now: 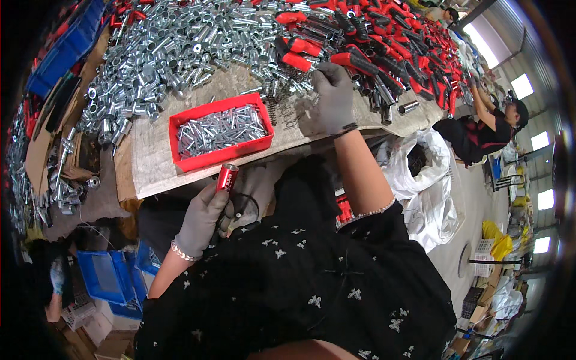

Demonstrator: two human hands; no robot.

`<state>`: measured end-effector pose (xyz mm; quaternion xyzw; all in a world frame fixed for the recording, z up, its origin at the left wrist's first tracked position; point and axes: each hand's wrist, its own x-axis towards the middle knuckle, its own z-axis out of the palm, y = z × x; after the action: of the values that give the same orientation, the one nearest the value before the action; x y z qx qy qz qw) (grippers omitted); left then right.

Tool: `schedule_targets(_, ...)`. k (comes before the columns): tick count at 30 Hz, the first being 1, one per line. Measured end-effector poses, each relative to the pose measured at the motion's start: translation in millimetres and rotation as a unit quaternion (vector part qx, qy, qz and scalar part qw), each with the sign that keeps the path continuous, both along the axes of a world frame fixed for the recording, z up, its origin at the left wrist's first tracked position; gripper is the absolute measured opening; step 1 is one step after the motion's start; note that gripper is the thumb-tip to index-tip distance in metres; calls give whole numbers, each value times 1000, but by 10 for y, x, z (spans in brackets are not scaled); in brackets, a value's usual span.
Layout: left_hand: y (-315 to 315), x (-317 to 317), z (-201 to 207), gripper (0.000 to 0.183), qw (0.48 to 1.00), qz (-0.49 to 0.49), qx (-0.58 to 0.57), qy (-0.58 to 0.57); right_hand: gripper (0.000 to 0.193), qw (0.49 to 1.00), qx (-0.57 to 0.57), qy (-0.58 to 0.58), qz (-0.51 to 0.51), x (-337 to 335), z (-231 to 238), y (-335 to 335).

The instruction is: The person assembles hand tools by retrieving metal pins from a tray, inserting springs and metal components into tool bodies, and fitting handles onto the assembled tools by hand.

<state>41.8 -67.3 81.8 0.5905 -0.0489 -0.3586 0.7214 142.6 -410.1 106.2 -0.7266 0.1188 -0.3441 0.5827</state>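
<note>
My left hand [204, 219], in a grey glove, is closed round a short red metal tube [228, 178] held upright below the bench edge. Just above it on the bench stands a red plastic tray [222, 152] full of small silver pins [225, 129]. My right hand [335, 99], also gloved in grey, reaches over the bench to the near side of a heap of red-and-black handles [384, 42]. Its fingers are drawn together among the parts there, and whatever they grip is hidden.
A large heap of silver metal sleeves [174, 51] covers the bench's far left. Blue crates [105, 276] stand low at left, near another person's gloved hand [57, 276]. A white sack [414, 165] stands right of the bench. A person in dark clothing [480, 129] works beyond it.
</note>
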Motion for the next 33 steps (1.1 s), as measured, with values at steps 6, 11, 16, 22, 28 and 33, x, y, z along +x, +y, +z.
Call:
schedule_targets(6, 46, 30, 113, 42, 992, -58, 77, -76, 19, 897, -260, 22, 358, -1053, 474, 716)
schedule_targets(11, 20, 72, 60, 40, 966, -177, 76, -173, 21, 876, -186, 67, 440, -1389, 510, 742)
schedule_targets(16, -172, 72, 125, 43, 957, -107, 133, -237, 28, 908, -96, 192, 360, -1352, 471, 769)
schedule_targets(22, -106, 97, -56, 41, 956, 23, 123, -267, 61, 933, -339, 109, 47, 188, 511, 176)
schedule_targets(28, -75, 66, 53, 39, 975, 26, 104, -196, 60, 800, -507, 319, -26, 1200, 402, -337)
schedule_targets(33, 227, -10, 126, 39, 985, 62, 101, -129, 38, 990, -121, 14, 74, 489, 744, -105)
